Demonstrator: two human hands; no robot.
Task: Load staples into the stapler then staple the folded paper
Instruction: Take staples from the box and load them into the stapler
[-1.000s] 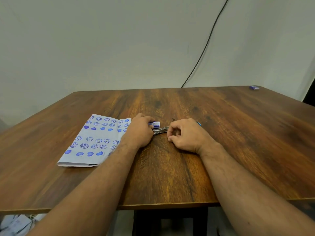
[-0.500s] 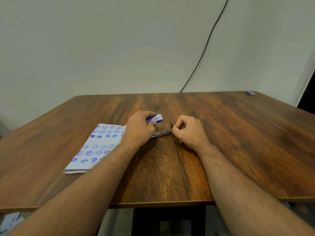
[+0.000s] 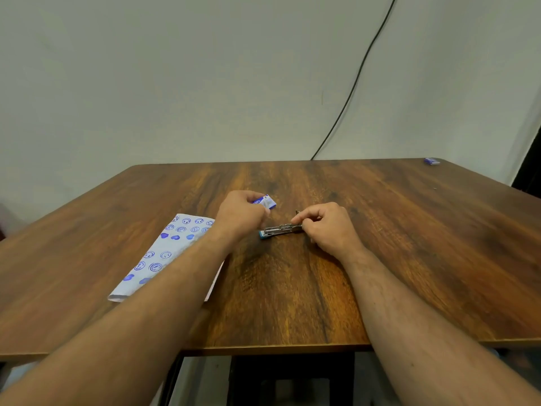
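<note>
A small metal stapler (image 3: 279, 230) with a blue end lies opened flat on the wooden table (image 3: 409, 244). My right hand (image 3: 328, 227) pinches its right end, where a thin metal part sticks up. My left hand (image 3: 241, 215) is lifted a little above the table just left of the stapler and holds a small blue and white staple box (image 3: 267, 201) between the fingers. The folded paper (image 3: 164, 253), white with blue printed faces and hearts, lies flat to the left, partly hidden under my left forearm.
A second small blue box (image 3: 431, 161) sits at the table's far right corner. A black cable (image 3: 355, 80) runs down the wall behind the table. The table's near edge is just under my forearms.
My left hand has let go of the stapler and lifted the staple box up and away to the left. My right hand stays on the stapler's right end.
</note>
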